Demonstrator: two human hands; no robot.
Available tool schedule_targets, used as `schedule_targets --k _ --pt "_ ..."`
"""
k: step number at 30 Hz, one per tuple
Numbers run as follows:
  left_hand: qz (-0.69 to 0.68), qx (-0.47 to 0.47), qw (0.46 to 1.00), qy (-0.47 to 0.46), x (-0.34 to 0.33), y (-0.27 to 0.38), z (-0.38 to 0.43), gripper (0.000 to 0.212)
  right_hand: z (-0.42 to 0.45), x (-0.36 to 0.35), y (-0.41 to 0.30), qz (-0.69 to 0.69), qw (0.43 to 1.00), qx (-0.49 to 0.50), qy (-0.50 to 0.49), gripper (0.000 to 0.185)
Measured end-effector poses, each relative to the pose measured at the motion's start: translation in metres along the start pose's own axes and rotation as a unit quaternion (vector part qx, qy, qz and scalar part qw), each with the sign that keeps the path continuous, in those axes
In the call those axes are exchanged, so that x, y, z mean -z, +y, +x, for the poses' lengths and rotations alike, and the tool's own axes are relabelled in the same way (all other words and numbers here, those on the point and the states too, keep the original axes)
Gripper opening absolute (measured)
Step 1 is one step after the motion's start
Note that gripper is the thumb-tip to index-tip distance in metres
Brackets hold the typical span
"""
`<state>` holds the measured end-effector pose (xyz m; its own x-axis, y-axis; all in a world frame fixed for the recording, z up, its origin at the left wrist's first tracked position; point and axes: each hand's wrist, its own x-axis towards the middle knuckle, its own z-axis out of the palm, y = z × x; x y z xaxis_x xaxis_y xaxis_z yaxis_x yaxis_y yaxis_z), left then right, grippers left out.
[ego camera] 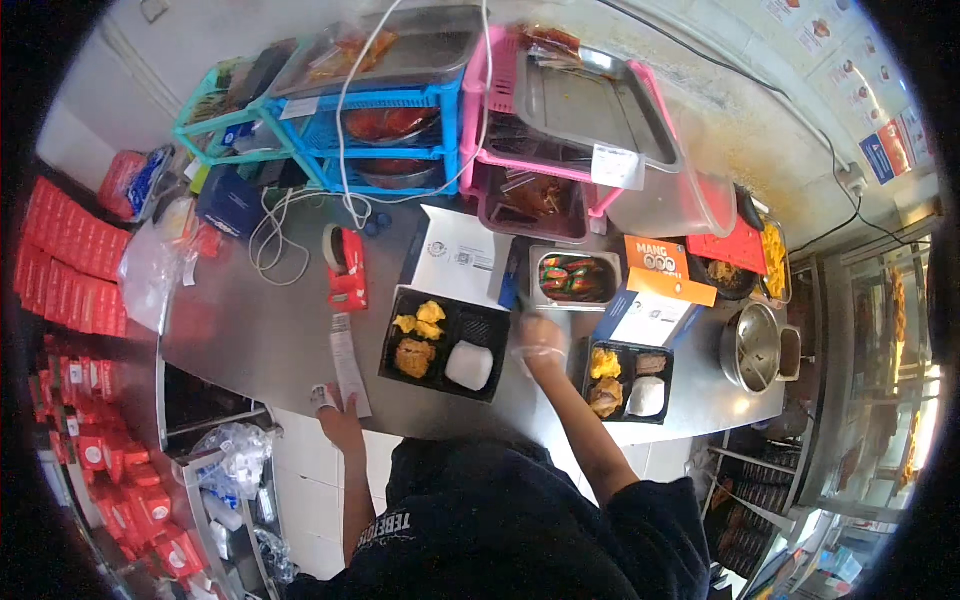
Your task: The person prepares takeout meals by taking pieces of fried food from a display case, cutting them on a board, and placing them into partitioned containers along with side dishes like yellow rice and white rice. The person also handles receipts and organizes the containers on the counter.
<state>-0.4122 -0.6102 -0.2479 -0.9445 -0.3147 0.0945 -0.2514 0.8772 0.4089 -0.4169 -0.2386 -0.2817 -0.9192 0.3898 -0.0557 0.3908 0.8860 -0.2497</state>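
Note:
My left hand [342, 420] is at the front edge of the steel table, holding the lower end of a long printed paper slip [348, 360]. A thin clear plastic glove covers my right hand [541, 341], which is blurred by motion; whether its fingers hold anything cannot be told. It is just below a steel pan [576, 277] of red and green sachets. To its left lies an open black meal tray [446, 345] with rice [470, 366], yellow egg [430, 319] and a fried piece [415, 357]; one compartment shows no food. On the right, a second filled tray [628, 381] has its printed lid raised.
A red tape dispenser [348, 270] and white cables [281, 247] lie at the back left. Blue [367, 142] and pink racks [540, 157] line the wall. Right are a steel bowl [750, 349] and a red lid [727, 244]. Stacked red packs [71, 262] stand far left.

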Motion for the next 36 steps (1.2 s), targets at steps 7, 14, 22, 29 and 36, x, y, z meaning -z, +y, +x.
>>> schedule_targets --k 7,14,22,29,36 --pt "-0.149 -0.138 0.969 -0.142 -0.017 -0.062 0.009 0.037 -0.096 -0.008 0.001 -0.009 0.995 -0.060 -0.082 0.023" --pt "-0.075 -0.327 0.918 -0.212 0.002 -0.103 0.025 0.032 -0.093 -0.004 -0.008 -0.170 0.977 0.118 0.055 0.024" --pt "-0.166 -0.351 0.885 -0.257 0.012 -0.117 0.035 0.035 -0.164 -0.008 0.008 -0.181 0.978 0.085 0.057 0.012" --pt "-0.187 -0.302 0.897 -0.264 -0.010 -0.127 0.038 0.035 -0.216 0.022 -0.037 -0.110 0.993 0.031 0.038 0.005" --pt "-0.192 -0.391 0.876 -0.205 -0.008 -0.126 0.047 0.032 -0.163 -0.004 -0.205 0.308 0.921 0.161 0.173 0.019"
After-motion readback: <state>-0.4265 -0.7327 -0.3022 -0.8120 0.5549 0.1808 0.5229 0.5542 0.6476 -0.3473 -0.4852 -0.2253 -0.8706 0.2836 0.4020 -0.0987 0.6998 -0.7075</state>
